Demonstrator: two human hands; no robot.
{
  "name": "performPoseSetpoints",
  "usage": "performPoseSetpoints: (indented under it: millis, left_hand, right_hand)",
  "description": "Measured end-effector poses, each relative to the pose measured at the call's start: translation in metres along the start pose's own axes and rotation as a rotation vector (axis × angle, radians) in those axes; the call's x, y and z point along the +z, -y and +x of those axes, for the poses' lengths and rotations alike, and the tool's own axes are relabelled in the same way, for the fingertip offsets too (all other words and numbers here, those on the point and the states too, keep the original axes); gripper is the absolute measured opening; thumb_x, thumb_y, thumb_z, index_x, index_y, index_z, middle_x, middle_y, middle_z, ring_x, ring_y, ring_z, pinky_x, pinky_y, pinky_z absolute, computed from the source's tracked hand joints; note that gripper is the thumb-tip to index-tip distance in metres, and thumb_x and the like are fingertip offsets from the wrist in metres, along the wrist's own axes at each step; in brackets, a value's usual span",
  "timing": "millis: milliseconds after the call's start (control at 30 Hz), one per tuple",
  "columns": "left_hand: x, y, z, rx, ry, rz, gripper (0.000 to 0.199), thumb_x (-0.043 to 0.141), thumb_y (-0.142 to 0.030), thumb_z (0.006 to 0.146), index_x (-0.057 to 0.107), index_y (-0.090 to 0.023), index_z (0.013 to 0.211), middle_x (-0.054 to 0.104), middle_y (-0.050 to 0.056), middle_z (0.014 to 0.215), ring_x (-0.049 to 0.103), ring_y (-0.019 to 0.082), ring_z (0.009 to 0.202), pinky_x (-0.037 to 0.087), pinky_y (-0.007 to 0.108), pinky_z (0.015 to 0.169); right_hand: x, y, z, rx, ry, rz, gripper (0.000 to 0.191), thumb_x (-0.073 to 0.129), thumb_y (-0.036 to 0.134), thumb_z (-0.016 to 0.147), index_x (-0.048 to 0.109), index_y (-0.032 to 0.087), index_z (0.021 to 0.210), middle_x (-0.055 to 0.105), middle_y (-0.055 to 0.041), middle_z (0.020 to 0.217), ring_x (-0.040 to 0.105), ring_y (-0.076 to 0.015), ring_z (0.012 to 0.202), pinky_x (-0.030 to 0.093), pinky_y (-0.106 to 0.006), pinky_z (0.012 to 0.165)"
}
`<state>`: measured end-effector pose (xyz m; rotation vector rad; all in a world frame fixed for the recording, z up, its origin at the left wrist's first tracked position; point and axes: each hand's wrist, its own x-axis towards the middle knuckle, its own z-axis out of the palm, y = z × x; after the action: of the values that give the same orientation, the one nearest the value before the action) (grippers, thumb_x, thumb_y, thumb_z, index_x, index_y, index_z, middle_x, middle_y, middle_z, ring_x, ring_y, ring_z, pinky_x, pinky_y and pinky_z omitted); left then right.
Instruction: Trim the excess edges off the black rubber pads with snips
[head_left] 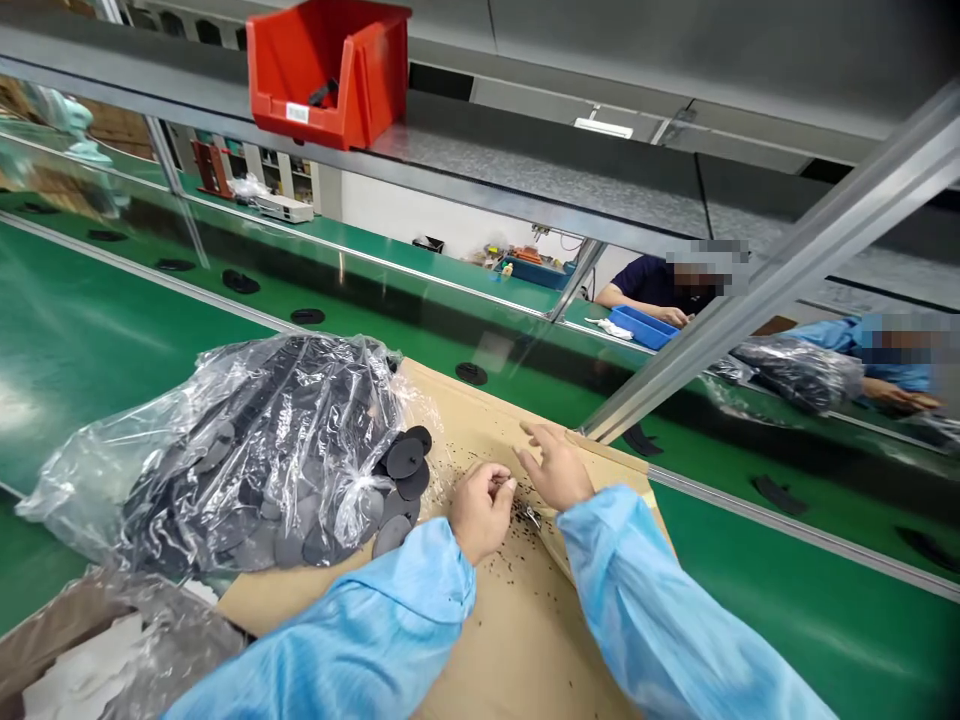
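Observation:
My left hand (482, 512) is over the brown cardboard (525, 625), its fingers curled and pressed together; anything between them is too small to make out. To its right, my right hand (556, 468) has its fingers spread above the cardboard and holds nothing visible. Tiny black bits (517, 535) lie scattered beneath and around both hands. Near them is a small shiny metal piece (531, 516). On the left, a clear plastic bag (277, 450) full of dark round discs lies partly on the cardboard, with several discs (406, 457) spilling from its open side.
A red bin (326, 80) stands on the shelf above. A slanted metal post (780, 250) rises at the right. Black parts (471, 373) sit spaced along the green surface behind. Two people work beyond, near a blue tray (643, 327). Another bag (172, 640) lies at lower left.

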<state>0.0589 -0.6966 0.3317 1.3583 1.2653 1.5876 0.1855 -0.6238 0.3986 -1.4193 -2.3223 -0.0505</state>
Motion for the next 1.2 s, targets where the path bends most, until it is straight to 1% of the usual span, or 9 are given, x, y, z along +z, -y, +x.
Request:
performPoseSetpoints:
  millis: [167,333,600,700,800,833,967,1067,1200]
  left_hand:
    - [0.0,0.006,-0.001,-0.015,0.054,-0.029,0.017,0.053,-0.031,0.086,0.062,-0.017,0.087,0.063,0.004,0.075,0.058,0.013,0.064,0.047,0.025,0.06]
    - [-0.001,0.005,-0.006,-0.035,0.122,0.023,0.02,0.057,-0.035,0.082,0.064,-0.017,0.083,0.055,-0.002,0.059,0.049,0.01,0.051,0.04,0.022,0.051]
    - [-0.01,-0.012,-0.004,-0.04,0.139,0.341,0.013,0.057,-0.032,0.084,0.064,-0.022,0.09,0.066,0.005,0.076,0.06,0.018,0.068,0.05,0.032,0.065]
    - [-0.036,-0.02,0.01,0.039,0.214,0.691,0.027,0.058,-0.035,0.083,0.063,-0.019,0.104,0.069,0.007,0.095,0.063,0.02,0.085,0.05,0.034,0.081]
    - [-0.072,-0.023,0.033,0.101,0.246,0.856,0.038,0.062,-0.036,0.077,0.064,-0.01,0.106,0.065,0.017,0.113,0.056,0.031,0.11,0.041,0.043,0.099]
    - [-0.083,-0.021,0.041,0.113,0.282,1.015,0.042,0.06,-0.038,0.077,0.063,-0.009,0.108,0.063,0.019,0.115,0.054,0.033,0.115,0.039,0.043,0.101]
    - [-0.11,-0.01,0.058,-0.013,0.348,1.397,0.052,0.047,-0.04,0.083,0.058,-0.005,0.121,0.061,0.025,0.119,0.056,0.037,0.114,0.043,0.045,0.095]
    - [-0.113,-0.01,0.06,-0.048,0.382,1.438,0.046,0.039,-0.035,0.087,0.06,-0.009,0.119,0.066,0.023,0.111,0.062,0.037,0.102,0.046,0.043,0.086]
    - [-0.112,-0.024,0.063,-0.067,0.33,1.457,0.042,0.035,-0.032,0.089,0.064,-0.013,0.112,0.07,0.019,0.099,0.065,0.038,0.091,0.047,0.044,0.078]
  right_hand:
    - [0.004,-0.009,-0.084,0.072,-0.207,0.154,0.029,0.051,0.037,0.089,0.066,0.018,0.104,0.066,-0.0098,0.104,0.063,-0.0223,0.094,0.052,-0.037,0.086]
    - [0.009,-0.027,-0.113,0.244,-0.507,0.189,0.026,0.046,0.033,0.091,0.068,0.018,0.092,0.069,-0.0088,0.09,0.064,-0.0209,0.088,0.052,-0.035,0.083]
    - [0.018,-0.036,-0.112,0.261,-0.401,0.266,0.031,0.043,0.031,0.09,0.07,0.018,0.093,0.069,-0.0106,0.091,0.064,-0.0252,0.087,0.051,-0.038,0.08]
    - [0.018,-0.035,-0.113,0.254,-0.417,0.304,0.029,0.043,0.026,0.09,0.071,0.018,0.091,0.069,-0.0093,0.089,0.064,-0.0235,0.085,0.051,-0.036,0.08]
    - [0.017,-0.035,-0.114,0.27,-0.423,0.322,0.025,0.046,0.022,0.089,0.071,0.019,0.092,0.069,-0.0074,0.09,0.064,-0.0206,0.086,0.05,-0.032,0.082]
    - [0.016,-0.034,-0.115,0.279,-0.413,0.327,0.024,0.047,0.021,0.088,0.071,0.02,0.093,0.069,-0.0071,0.092,0.064,-0.02,0.086,0.05,-0.031,0.082]
    - [0.014,-0.032,-0.116,0.301,-0.361,0.334,0.022,0.051,0.016,0.087,0.071,0.022,0.093,0.069,-0.0049,0.094,0.064,-0.0183,0.086,0.049,-0.028,0.081]
    - [0.012,-0.03,-0.117,0.302,-0.36,0.338,0.021,0.052,0.016,0.086,0.072,0.023,0.091,0.07,-0.0033,0.093,0.064,-0.0176,0.086,0.049,-0.026,0.079]
    - [0.01,-0.029,-0.119,0.313,-0.367,0.347,0.021,0.052,0.017,0.087,0.072,0.023,0.092,0.07,-0.0035,0.094,0.064,-0.0178,0.085,0.049,-0.026,0.078]
